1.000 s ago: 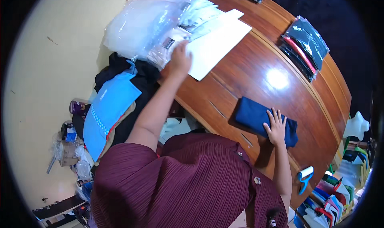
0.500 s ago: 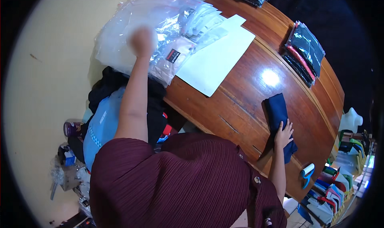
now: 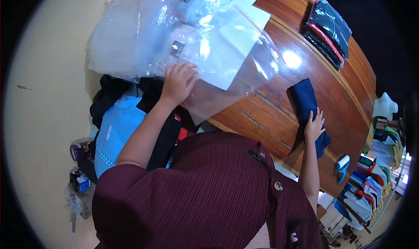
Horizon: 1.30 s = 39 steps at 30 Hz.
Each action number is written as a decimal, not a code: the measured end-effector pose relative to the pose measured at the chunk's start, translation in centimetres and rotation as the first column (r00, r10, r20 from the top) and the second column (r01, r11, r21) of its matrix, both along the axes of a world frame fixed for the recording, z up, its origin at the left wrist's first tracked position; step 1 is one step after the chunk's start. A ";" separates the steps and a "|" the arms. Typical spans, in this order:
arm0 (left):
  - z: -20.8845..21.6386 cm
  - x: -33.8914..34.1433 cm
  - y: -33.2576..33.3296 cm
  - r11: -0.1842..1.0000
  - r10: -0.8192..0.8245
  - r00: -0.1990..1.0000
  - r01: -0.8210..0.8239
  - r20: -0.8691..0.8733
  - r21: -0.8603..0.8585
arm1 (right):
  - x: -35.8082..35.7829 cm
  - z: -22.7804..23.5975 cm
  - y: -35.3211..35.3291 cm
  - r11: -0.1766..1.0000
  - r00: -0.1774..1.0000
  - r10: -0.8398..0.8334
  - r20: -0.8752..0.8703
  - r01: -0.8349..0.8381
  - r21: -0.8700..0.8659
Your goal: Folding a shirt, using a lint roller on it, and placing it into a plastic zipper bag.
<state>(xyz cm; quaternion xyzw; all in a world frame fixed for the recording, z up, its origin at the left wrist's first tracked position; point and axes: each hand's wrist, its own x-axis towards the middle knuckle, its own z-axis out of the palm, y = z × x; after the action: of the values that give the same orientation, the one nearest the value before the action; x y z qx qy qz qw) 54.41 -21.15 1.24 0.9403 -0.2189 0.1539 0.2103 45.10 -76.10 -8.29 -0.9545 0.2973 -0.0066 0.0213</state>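
My left hand (image 3: pixel 180 84) grips the edge of a clear plastic bag (image 3: pixel 233 91) with a red seal line; its fingers are curled. The bag spreads over a white sheet (image 3: pixel 249 20) and part of the wooden table. Beside it lies a pile of more clear bags (image 3: pixel 118 41), some holding pale contents with dark labels. My right hand (image 3: pixel 314 127) rests with fingers spread on a folded navy garment (image 3: pixel 302 96), near the table's right end. The garment forms a long narrow bundle, and its near part sticks out past my hand.
Bagged folded garments (image 3: pixel 328 30) are stacked at the table's far edge. A lint roller (image 3: pixel 342 168) with a blue handle lies near the right end. Light blue and black clothes (image 3: pixel 120 127) are heaped at left. Garments hang on a rack (image 3: pixel 371 183) at far right.
My left hand has come back from over the bag pile toward me, drawing a clear bag across the sheet and table. My right hand stays on the navy garment.
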 end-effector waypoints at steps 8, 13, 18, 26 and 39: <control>-7.6 -0.5 -3.5 0.943 -0.196 0.965 0.235 -0.177 0.238 | 0.0 0.1 0.2 1.000 0.999 0.009 0.033 -0.009 0.008; -7.8 0.3 -4.1 0.935 -0.207 0.965 0.243 -0.158 0.258 | -0.2 0.0 -0.2 0.999 0.999 0.038 0.038 -0.039 0.026; -6.2 0.4 -6.2 0.962 0.039 0.999 -0.033 -0.017 0.270 | -0.4 -0.2 -0.8 0.996 0.995 0.088 0.047 -0.089 0.024; -4.1 -6.9 -27.3 0.982 0.149 0.953 -0.112 -0.265 0.151 | -1.0 5.3 -5.4 0.923 0.967 0.256 -0.001 -0.244 0.297; -6.9 -10.2 -32.0 0.962 0.259 0.941 -0.272 -0.218 -0.033 | -0.8 7.8 -9.4 0.268 0.894 0.447 -0.001 -0.133 0.954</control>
<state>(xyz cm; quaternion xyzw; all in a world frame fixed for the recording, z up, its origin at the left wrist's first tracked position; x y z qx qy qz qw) 44.25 -53.11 -5.69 0.9652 -0.0615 0.0868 0.2390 44.30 -85.52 -0.45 -0.7924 0.0634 0.3002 0.5272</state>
